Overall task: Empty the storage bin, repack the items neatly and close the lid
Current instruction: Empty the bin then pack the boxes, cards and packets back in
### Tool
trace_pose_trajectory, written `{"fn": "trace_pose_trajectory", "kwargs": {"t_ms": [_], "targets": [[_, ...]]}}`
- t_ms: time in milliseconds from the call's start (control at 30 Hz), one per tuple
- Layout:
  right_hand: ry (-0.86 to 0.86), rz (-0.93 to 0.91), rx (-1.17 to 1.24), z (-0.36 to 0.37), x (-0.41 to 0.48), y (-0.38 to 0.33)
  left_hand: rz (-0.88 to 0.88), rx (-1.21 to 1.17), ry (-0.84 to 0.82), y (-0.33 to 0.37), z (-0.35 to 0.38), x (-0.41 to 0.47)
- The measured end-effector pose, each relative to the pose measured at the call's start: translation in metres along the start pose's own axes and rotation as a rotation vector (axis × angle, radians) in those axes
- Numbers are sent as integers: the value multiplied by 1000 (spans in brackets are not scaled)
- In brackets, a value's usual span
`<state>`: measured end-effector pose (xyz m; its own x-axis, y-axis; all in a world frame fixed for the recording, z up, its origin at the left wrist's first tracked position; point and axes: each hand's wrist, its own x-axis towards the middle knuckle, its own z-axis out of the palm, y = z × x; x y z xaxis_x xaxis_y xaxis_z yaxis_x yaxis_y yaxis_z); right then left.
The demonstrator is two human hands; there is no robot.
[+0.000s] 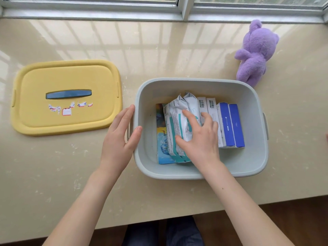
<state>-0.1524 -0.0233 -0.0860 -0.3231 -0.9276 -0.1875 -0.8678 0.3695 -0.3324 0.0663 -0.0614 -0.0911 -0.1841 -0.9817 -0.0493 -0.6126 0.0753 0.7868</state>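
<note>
beige windowsill counter [71,174]; left fingers [127,112] flat on bin [195,80], right fingers [190,118] spread on packets [175,110].

place: home, likely a bay-window ledge | far: aluminium window frame [184,8] along the whole edge | surface: glossy beige stone sill [159,50] reflecting the window bars | far right: purple plush bear [255,52] | left: yellow lid [65,118] with torn sticker scraps | near: dark wood floor [292,224] below the sill edge
</note>
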Motion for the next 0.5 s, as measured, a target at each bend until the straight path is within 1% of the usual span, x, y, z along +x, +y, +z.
{"fn": "trace_pose_trajectory", "kwargs": {"t_ms": [100, 200, 400, 500], "targets": [[-17, -71, -20, -5, 1, 3, -1, -6, -7, 0, 0, 0], [-75, -77, -3, -6, 5, 3, -9, -11, -9, 1, 0, 0], [-121, 39, -98, 2, 8, -10, -7, -14, -3, 2, 0, -1], [-99, 69, -67, 6, 9, -14, -9, -19, 1, 2, 0, -1]]}}
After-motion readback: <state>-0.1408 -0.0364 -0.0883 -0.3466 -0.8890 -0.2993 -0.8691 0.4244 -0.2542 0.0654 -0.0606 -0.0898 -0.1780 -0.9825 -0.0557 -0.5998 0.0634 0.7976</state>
